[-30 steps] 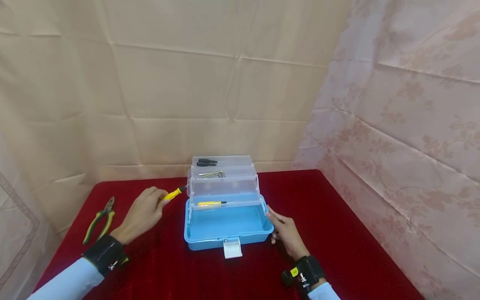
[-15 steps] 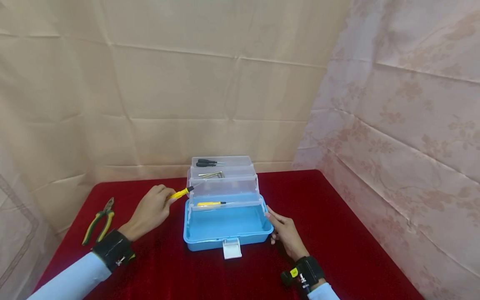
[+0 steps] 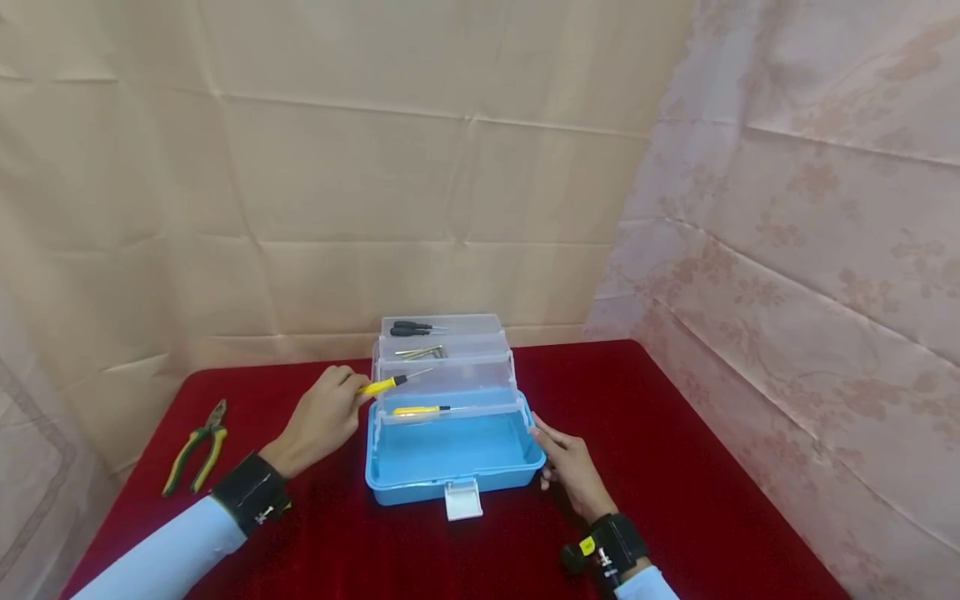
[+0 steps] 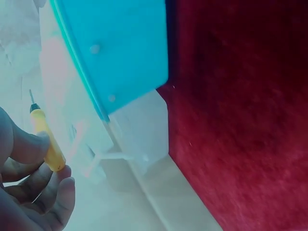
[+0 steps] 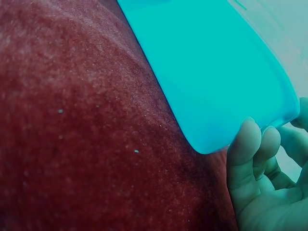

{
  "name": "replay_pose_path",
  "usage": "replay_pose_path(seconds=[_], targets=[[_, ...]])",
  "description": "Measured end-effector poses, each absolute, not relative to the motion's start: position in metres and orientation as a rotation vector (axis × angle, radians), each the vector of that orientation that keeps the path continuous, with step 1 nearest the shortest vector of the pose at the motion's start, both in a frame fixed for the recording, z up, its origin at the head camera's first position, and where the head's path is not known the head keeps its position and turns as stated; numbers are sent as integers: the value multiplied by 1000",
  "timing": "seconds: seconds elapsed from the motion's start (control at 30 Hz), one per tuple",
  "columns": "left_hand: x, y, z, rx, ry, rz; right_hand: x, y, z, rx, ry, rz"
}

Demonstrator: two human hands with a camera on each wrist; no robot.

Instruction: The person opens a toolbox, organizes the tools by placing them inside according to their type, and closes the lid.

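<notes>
A yellow-handled screwdriver (image 3: 385, 385) with a black collar is pinched in my left hand (image 3: 324, 417), its shaft pointing right over the clear trays of the blue toolbox (image 3: 456, 446). In the left wrist view, thumb and fingers hold the screwdriver's handle (image 4: 49, 144) beside the box. My right hand (image 3: 573, 471) grips the toolbox's right side near the rim; the right wrist view shows fingertips (image 5: 248, 137) against the blue wall. Another yellow screwdriver (image 3: 420, 410) lies in the lowest tray. Black screwdrivers (image 3: 411, 328) lie in the top tray, brass-coloured hex keys (image 3: 420, 352) in the one below.
Pliers (image 3: 197, 450) with green and yellow handles lie on the red cloth (image 3: 720, 500) at the left. A white latch (image 3: 462, 500) hangs down at the toolbox's front. Beige and floral curtains (image 3: 420, 167) stand behind and at the right.
My left hand has moved right with the screwdriver, from beside the toolbox to over the trays' left part. The right hand has stayed at the toolbox's right side.
</notes>
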State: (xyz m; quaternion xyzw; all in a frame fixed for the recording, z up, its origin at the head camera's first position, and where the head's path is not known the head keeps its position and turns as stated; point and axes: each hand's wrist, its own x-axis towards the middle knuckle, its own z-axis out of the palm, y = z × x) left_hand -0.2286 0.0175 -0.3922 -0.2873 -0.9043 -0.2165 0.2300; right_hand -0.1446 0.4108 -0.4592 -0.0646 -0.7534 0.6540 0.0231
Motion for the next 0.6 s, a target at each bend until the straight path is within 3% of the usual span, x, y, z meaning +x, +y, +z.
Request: replay_pose_path(seconds=[0.6], targets=[[-241,46,-394,-910,-2565,-538,-145,412,-459,-197,-2340,2031]])
